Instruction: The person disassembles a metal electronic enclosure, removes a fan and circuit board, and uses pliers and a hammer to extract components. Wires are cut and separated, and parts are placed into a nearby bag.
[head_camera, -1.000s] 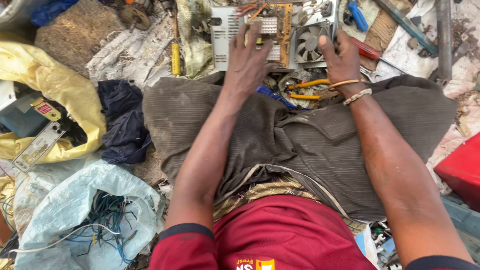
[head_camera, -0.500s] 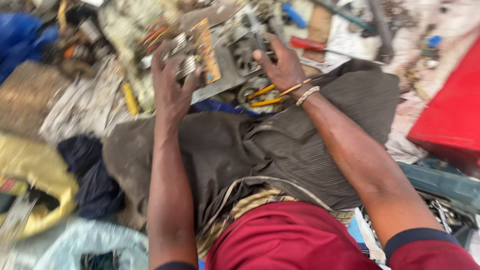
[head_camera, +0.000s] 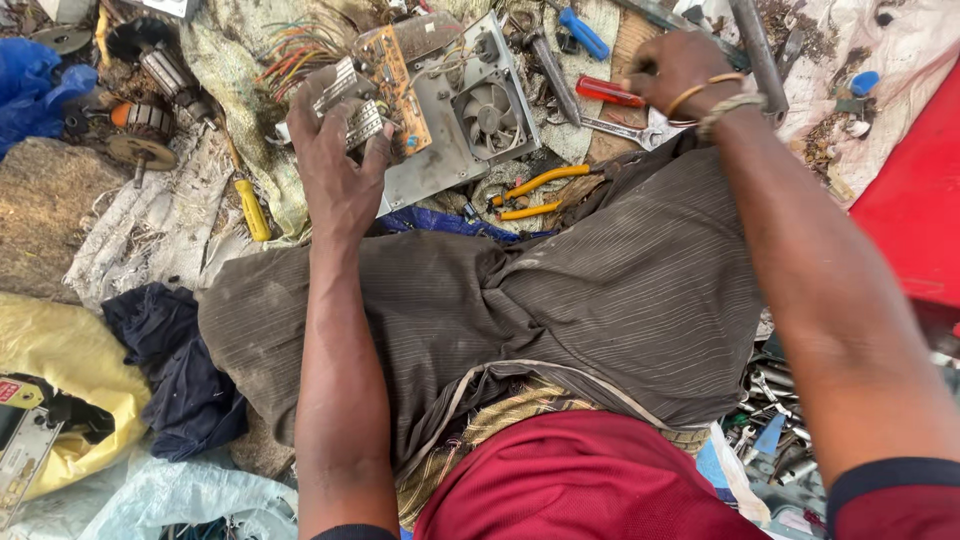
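An opened grey metal power supply unit (head_camera: 455, 150), with a fan (head_camera: 488, 112) and an orange circuit board (head_camera: 395, 75), lies tilted on the ground beyond my knees. My left hand (head_camera: 335, 170) grips its finned metal heat sink (head_camera: 350, 100) at the left edge. At the upper right, away from the unit, my right hand (head_camera: 680, 72) is curled around a red-handled screwdriver (head_camera: 608, 92), whose handle sticks out to the left of my fingers. Brown striped cloth (head_camera: 600, 290) covers my lap.
Yellow-handled pliers (head_camera: 540, 185) and a wrench (head_camera: 622, 128) lie just past my lap. A blue-handled tool (head_camera: 582, 32), a metal pipe (head_camera: 755, 50), a yellow screwdriver (head_camera: 250, 210) and a motor armature (head_camera: 160, 70) are scattered around. A red container (head_camera: 915, 180) stands right, a yellow bag (head_camera: 70, 370) left.
My right hand has left the power supply unit and moved right onto the red-handled screwdriver. My left hand stays on the unit, which now lies turned at an angle.
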